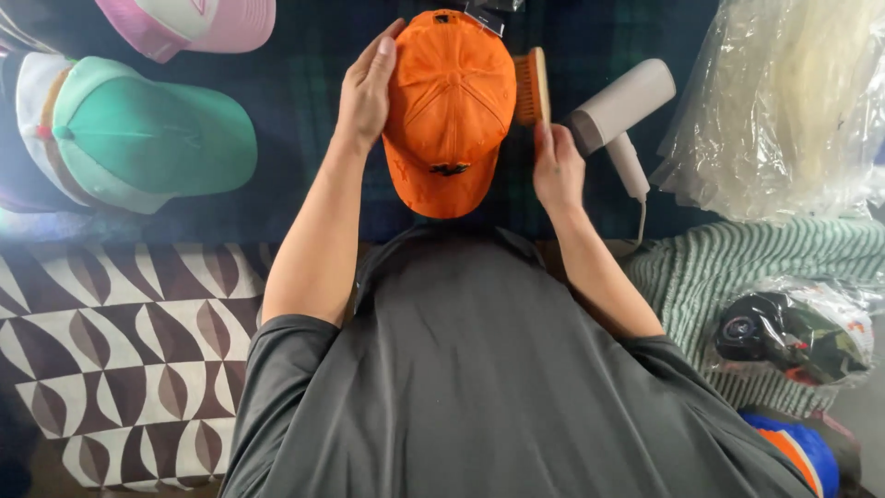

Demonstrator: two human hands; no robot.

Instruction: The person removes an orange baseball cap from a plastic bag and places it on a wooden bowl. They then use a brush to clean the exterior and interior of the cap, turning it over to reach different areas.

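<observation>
Cap: an orange cotton baseball cap (449,106) lies at the twelve o'clock middle of the view on a dark plaid cloth (295,148), its brim towards the person.
Left hand: the left hand (366,88) lies flat against the cap's nine o'clock side, fingers together and lightly curved, steadying the crown.
Right hand: the right hand (556,166) is wrapped round the handle of a wooden brush with orange-brown bristles (531,88); the bristles touch the cap's three o'clock side.
Step in hand: by my reading, brushing the crown's right panel while the other hand braces it.
Next move: it seems to call for a firm counter-hold on the left, and short strokes that keep the bristles flat on the fabric, so the cap does not slide.
Nearby, three o'clock: a pale grey hairdryer-shaped appliance (619,115) lies just beside the brush, with a clear plastic bag (784,101) beyond it.
Nearby, nine o'clock: a mint-green and white cap (147,138), and a pink cap (198,23) at ten o'clock.
Lower right, four o'clock: a green ribbed towel (737,258) carrying a bagged dark cap (793,332).
</observation>
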